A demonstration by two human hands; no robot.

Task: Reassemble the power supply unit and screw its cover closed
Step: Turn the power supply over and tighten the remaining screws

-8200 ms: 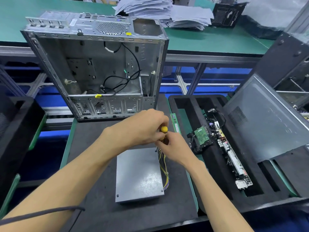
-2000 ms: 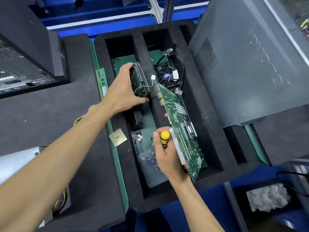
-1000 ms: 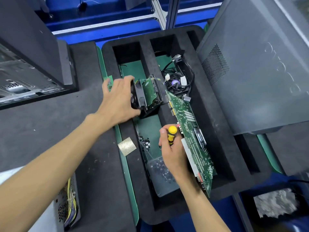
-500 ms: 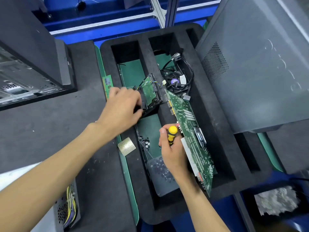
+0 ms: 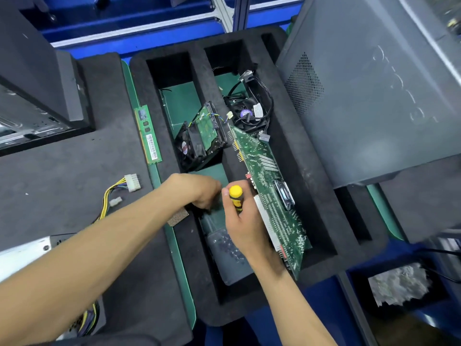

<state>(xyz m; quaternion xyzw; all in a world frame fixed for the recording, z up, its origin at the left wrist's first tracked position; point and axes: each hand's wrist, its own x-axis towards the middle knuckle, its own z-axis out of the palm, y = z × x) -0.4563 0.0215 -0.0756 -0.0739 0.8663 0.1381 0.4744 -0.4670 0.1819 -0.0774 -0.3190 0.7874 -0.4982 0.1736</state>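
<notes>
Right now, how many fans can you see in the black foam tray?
2. A black case fan leans against the hard drive in the tray's left slot; a cooler fan with tangled cables lies in the middle slot behind the motherboard. Others may be hidden.

RAM stick (image 5: 148, 135) left of foam tray (image 5: 316, 186); motherboard (image 5: 269, 193) inside (tilted on edge); hard drive (image 5: 205, 131) behind.

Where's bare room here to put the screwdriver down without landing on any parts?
Bare foam mat lies left of the memory stick, above the white cable plug. The far end of the foam tray, beyond the fan and drive, shows bare green floor. It is crowded around both hands, by the motherboard and screw bag.
</notes>
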